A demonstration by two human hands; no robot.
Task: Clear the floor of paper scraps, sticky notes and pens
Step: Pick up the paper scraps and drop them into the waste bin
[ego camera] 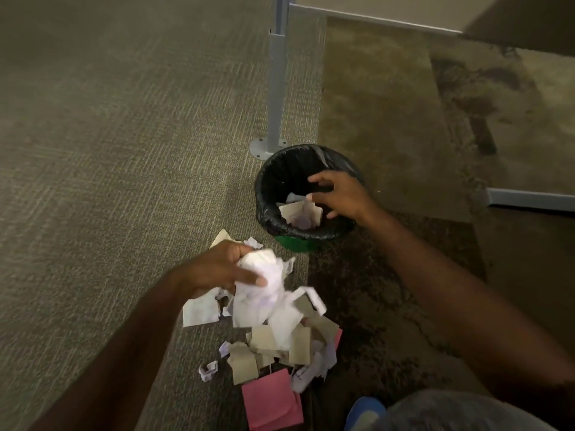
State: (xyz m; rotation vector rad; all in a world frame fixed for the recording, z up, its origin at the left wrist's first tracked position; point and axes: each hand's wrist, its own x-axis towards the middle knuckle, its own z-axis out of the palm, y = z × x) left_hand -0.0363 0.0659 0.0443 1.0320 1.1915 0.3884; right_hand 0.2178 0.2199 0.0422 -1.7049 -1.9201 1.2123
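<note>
Nearest the camera, a blue shoe tip (365, 410) and a grey trouser knee (460, 410) sit at the bottom edge, just right of a pink sticky note (269, 399) lying flat on the carpet (109, 150). Beyond the note lies a loose heap of paper scraps (280, 346), tan and white pieces overlapping, with a small crumpled bit (208, 370) a little apart on the left. Above that heap the left hand (217, 272) is closed around a crumpled wad of white paper (264, 284), fingers curled over its top, torn ends hanging down below the hand. Further off stands a round bin (306, 234) with a black liner and a green base showing under it; some tan and white pieces already lie inside. The right hand (342, 195) hovers over the bin's mouth, fingers spread and loosely bent, with nothing in it. A grey metal post (277, 79) rises just behind the bin. No pens can be made out.
</note>
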